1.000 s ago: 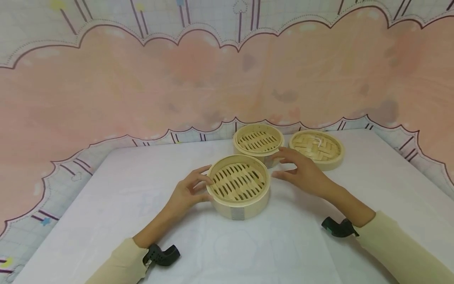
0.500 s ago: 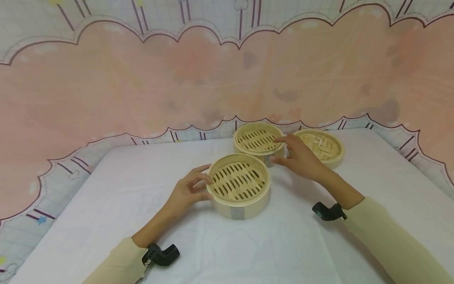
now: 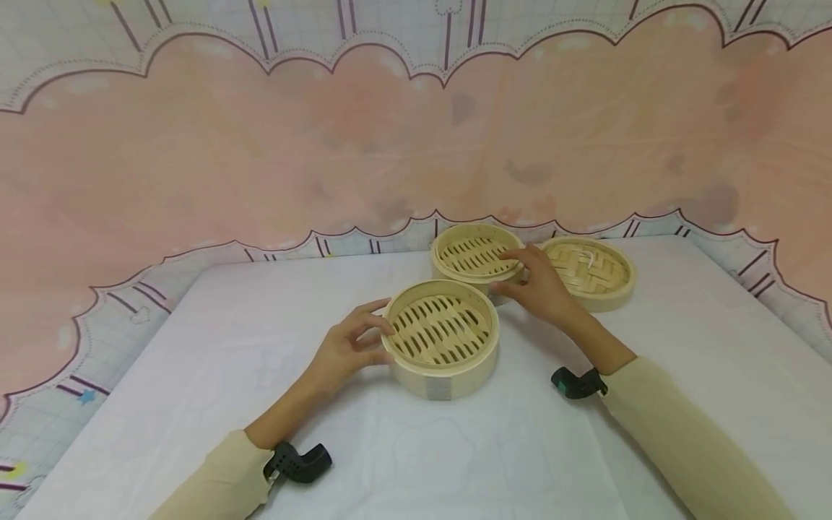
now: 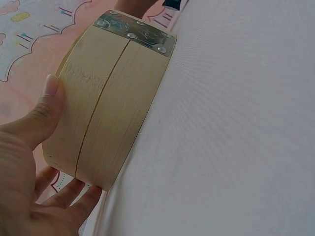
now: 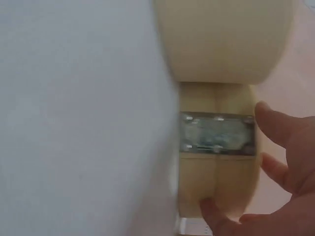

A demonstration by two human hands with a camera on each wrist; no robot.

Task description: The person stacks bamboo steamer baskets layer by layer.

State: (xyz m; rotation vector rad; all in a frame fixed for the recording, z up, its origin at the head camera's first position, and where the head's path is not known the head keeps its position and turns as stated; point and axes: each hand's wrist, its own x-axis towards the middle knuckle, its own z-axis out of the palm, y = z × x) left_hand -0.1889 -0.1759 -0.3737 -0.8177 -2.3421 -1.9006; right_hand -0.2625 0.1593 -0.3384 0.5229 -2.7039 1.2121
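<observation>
In the head view, a round bamboo steamer basket (image 3: 443,328) with a slatted floor stands at the middle of the table. My left hand (image 3: 351,345) grips its left side, a finger over the rim and the thumb lower on the wall. The left wrist view shows that wall (image 4: 106,93) with a riveted metal plate, the hand around one end. Just behind stands a second steamer basket (image 3: 471,253). My right hand (image 3: 541,290) holds its right side, one finger reaching over the rim; the right wrist view shows fingertips against its wall (image 5: 197,177).
A woven bamboo lid (image 3: 594,271) with a small white loop lies right of the rear basket, partly behind my right hand. White cloth covers the table (image 3: 416,462). A patterned peach curtain (image 3: 260,159) hangs along the back.
My right hand has moved left and slightly away from me, from beside the front basket onto the rear basket's rim. The left hand keeps its place on the front basket.
</observation>
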